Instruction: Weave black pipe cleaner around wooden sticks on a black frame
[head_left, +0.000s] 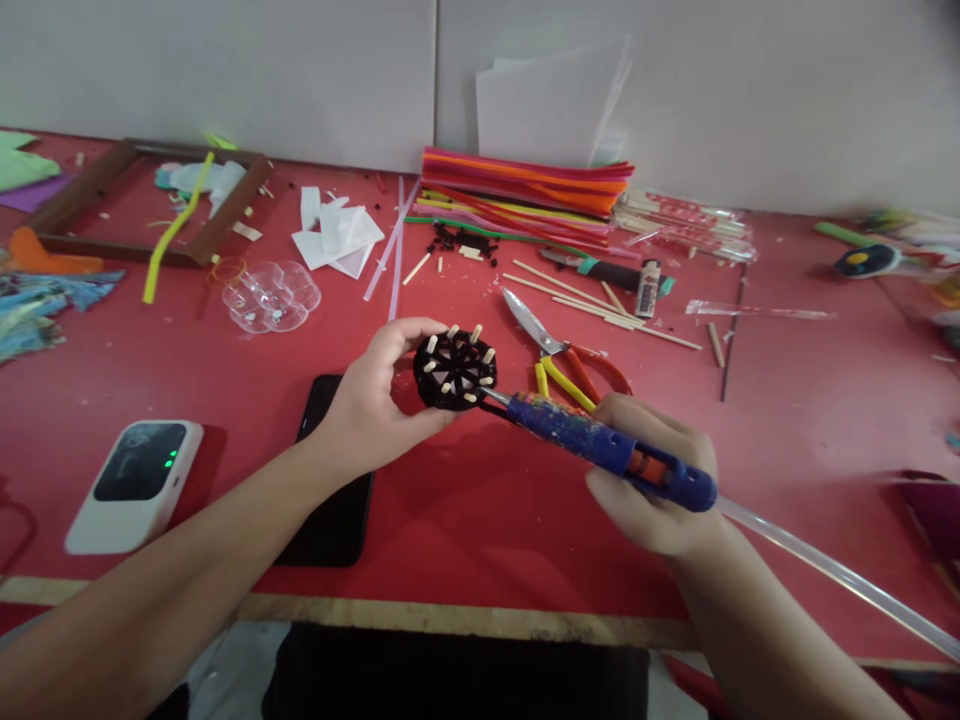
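Thumb and fingers of my left hand (379, 395) grip the edge of a round black spoked craft piece (444, 402) above the table. Several short pale wooden pegs stand up around its rim. In my right hand (652, 480) is a blue hot glue gun (570, 430), its barrel smeared with dried glue. The nozzle points left and meets, or nearly meets, the lower right rim of the black piece. A clear glue stick (832, 570) trails out of the gun's back end. Under my left wrist lies a black phone (334, 525).
Pliers (585, 375) and scissors (529, 322) lie just beyond the gun. Farther back are wooden sticks (637, 325), a small bottle (648, 290) and pipe cleaners (525, 190). At left are a white device (135, 520), a clear plastic palette (271, 297) and a brown frame (120, 250).
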